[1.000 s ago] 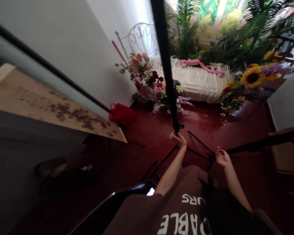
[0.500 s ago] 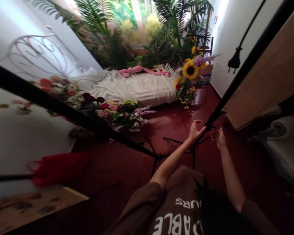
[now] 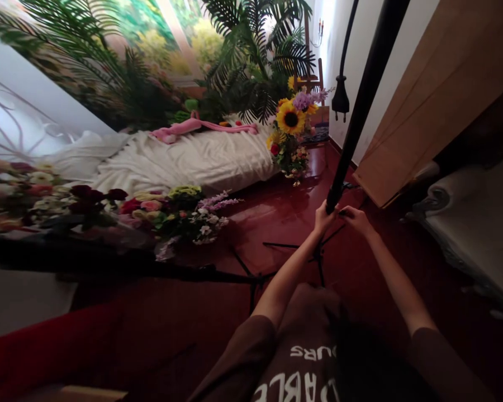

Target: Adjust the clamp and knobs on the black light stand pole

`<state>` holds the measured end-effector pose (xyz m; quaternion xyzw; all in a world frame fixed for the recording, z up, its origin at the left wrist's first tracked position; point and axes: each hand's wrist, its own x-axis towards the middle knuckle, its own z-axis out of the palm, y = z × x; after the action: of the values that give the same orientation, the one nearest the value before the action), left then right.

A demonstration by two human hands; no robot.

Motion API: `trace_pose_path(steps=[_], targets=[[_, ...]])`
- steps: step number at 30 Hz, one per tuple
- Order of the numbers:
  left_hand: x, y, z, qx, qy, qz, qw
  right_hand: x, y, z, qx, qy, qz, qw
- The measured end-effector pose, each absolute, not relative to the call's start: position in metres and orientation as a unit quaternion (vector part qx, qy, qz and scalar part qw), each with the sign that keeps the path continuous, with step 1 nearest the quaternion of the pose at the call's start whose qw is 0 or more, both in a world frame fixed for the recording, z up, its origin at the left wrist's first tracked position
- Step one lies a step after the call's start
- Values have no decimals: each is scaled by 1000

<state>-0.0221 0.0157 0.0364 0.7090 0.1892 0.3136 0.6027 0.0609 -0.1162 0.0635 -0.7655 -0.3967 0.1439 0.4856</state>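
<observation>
A black tripod stand [image 3: 360, 111] rises from the floor in front of me and runs up past the top of the view. My left hand [image 3: 324, 219] is wrapped around its pole, low down above the spread legs. Just to the right, the fingers of my right hand [image 3: 357, 219] pinch a small dark knob at the side of the pole; the fingertips partly cover it. Beside the pole's upper part, a black plug [image 3: 340, 100] dangles on its cord.
A second black stand [image 3: 163, 268] slants across the left. Flower bunches [image 3: 180, 215] border a bed with a white sheet [image 3: 193, 159] holding a pink plush toy [image 3: 184, 128]. Sunflowers [image 3: 290, 119] stand at its right end. A wooden board [image 3: 396, 128] leans on the right.
My left hand has closed around the pole, and my right hand has come in to pinch the knob. The view has turned right, and the pole stands more upright.
</observation>
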Motion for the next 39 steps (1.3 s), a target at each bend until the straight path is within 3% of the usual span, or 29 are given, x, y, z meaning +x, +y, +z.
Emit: trace_pose_path(steps=[4,9,19,30,39], targets=[[-22,16,37,720,188,319,586,54,-127,64,-808,-456,-20,374],[-22,15,35,719,179,317,593,37,-121,67,-799,-417,-102,421],[-15,17,27,727,211,316,571,24,-49,84,-835,-325,-99,433],[-18,6,59,741,312,279,524,31,-37,203,-786,-320,-128,514],[-8,7,61,777,365,263,440,29,-35,195,-780,-314,-131,526]])
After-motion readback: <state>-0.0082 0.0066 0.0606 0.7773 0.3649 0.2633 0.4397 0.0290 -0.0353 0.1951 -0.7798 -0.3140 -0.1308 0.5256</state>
